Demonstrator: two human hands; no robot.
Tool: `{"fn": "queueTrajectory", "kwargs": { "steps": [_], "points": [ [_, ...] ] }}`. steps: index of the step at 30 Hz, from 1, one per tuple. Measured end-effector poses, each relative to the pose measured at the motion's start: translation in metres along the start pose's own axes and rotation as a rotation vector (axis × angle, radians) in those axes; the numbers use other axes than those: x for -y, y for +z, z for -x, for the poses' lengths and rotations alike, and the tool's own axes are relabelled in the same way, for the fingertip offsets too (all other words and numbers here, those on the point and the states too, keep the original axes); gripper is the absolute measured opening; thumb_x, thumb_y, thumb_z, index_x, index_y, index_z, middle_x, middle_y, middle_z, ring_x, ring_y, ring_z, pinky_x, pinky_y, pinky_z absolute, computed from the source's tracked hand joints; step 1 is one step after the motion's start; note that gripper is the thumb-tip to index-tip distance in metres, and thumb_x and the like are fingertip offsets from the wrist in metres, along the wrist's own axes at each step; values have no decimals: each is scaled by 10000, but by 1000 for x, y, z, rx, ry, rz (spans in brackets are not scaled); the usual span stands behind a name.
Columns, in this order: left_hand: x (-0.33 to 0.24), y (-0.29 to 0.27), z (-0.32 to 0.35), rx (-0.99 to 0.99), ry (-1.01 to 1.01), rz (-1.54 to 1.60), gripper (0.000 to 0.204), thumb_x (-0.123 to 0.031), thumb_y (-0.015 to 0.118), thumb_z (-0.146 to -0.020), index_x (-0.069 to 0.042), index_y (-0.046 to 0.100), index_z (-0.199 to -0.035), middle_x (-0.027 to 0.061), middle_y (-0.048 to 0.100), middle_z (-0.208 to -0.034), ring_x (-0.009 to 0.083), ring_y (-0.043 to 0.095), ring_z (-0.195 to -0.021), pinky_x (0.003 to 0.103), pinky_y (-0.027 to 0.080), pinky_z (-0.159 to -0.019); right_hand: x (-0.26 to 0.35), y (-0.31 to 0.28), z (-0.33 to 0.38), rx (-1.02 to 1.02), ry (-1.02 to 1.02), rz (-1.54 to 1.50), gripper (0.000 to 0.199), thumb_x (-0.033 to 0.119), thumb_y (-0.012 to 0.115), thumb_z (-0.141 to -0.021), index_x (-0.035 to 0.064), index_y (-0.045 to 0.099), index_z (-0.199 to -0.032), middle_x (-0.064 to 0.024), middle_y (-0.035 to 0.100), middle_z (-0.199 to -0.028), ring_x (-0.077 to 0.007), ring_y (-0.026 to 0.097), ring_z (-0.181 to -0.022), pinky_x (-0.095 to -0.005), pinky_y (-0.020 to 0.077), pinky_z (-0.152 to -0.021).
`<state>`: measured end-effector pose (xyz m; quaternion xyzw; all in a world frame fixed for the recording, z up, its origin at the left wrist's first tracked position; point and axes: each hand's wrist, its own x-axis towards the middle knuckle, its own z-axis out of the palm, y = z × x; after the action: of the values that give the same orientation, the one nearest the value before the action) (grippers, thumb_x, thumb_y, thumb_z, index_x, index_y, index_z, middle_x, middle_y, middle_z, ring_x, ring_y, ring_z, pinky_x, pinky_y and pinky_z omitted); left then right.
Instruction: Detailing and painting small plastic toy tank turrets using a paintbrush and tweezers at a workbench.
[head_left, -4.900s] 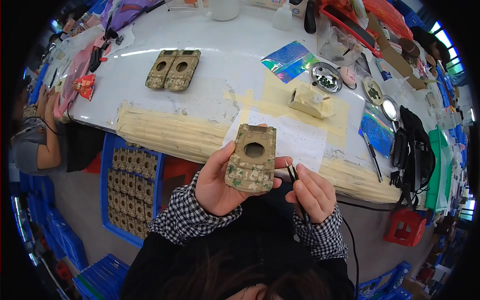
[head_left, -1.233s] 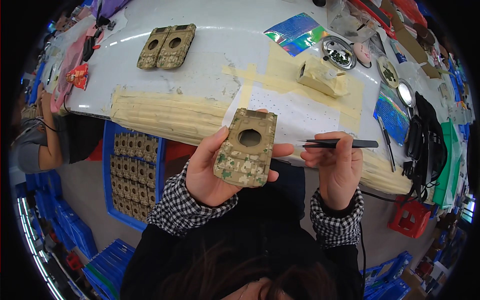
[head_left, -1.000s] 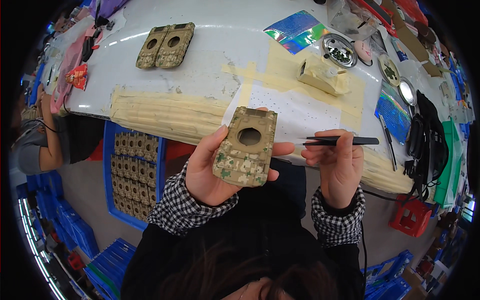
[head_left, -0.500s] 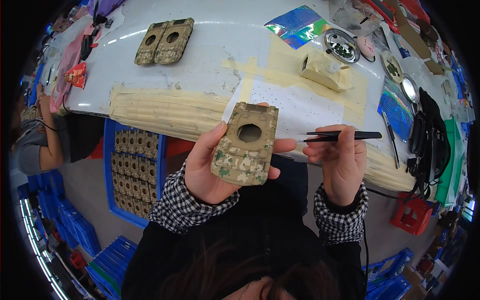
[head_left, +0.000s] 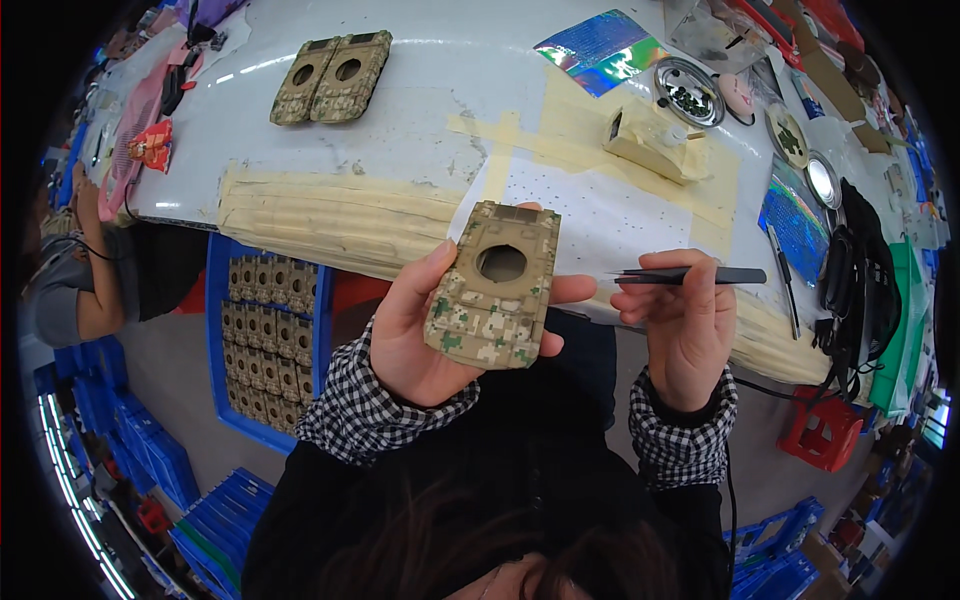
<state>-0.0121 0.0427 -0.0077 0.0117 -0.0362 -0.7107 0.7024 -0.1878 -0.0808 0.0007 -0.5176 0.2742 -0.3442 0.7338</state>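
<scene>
at the counter (head_left: pixel 430 110)'s near edge, our left hand (head_left: pixel 415 340) holds a camouflage-patterned tank hull (head_left: pixel 490 305) off the surface, round opening facing up, its thumb along one side and its fingers (head_left: pixel 573 289) wrapped behind to the other. our right hand (head_left: pixel 688 335) pinches black tweezers (head_left: pixel 725 275) between thumb and fingers, the tips pointing toward the hull but apart from it. beyond, we see a dotted white sheet (head_left: pixel 620 210) by the counter's near edge, which pale tape (head_left: pixel 330 220) covers. a matching pair of hulls (head_left: pixel 345 100) lies touching toward the counter's far left corner; below the near edge, a blue crate (head_left: pixel 214 330) carries rows of more.
</scene>
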Motion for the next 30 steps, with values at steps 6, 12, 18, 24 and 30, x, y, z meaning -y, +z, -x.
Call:
{"fn": "queueTrajectory", "kwargs": {
  "steps": [6, 12, 18, 24, 30],
  "points": [
    [-2, 1, 1, -15, 5, 9, 568, -356, 240, -983, 19, 203, -1408, 235, 381, -1364, 430, 341, -1282, 488, 487, -914, 4, -4, 10, 225, -313, 56, 284, 126, 507, -921, -96, 531, -1097, -255, 590, -1083, -309, 632, -973, -337, 532, -818],
    [-3, 2, 0, -15, -2, -22, 570, -358, 248, -981, 12, 198, -1412, 226, 376, -1368, 425, 338, -1285, 491, 485, -916, 13, -7, 12, 246, -315, 219, 229, 72, 537, -884, -90, 580, -1040, -247, 615, -1041, -292, 643, -935, -329, 537, -793],
    [-2, 1, -1, -13, 0, -71, 564, -356, 254, -980, 3, 209, -1412, 227, 376, -1370, 416, 339, -1289, 502, 476, -922, 9, -8, 12, 232, -363, 329, 198, 40, 558, -844, -78, 613, -993, -240, 642, -985, -275, 653, -876, -314, 534, -765],
    [-3, 2, 0, -6, -9, -93, 563, -355, 258, -979, 3, 211, -1411, 231, 377, -1371, 411, 344, -1289, 504, 470, -927, 9, -7, 12, 229, -372, 359, 198, 15, 563, -816, -69, 624, -985, -230, 648, -986, -265, 654, -874, -308, 526, -763],
    [-2, 0, -1, -2, 1, -101, 561, -348, 265, -976, 1, 211, -1412, 230, 364, -1380, 409, 338, -1292, 507, 471, -929, 14, -8, 12, 254, -378, 445, 212, 5, 568, -799, -55, 629, -993, -223, 652, -986, -260, 654, -872, -302, 514, -776]
  ]
}}
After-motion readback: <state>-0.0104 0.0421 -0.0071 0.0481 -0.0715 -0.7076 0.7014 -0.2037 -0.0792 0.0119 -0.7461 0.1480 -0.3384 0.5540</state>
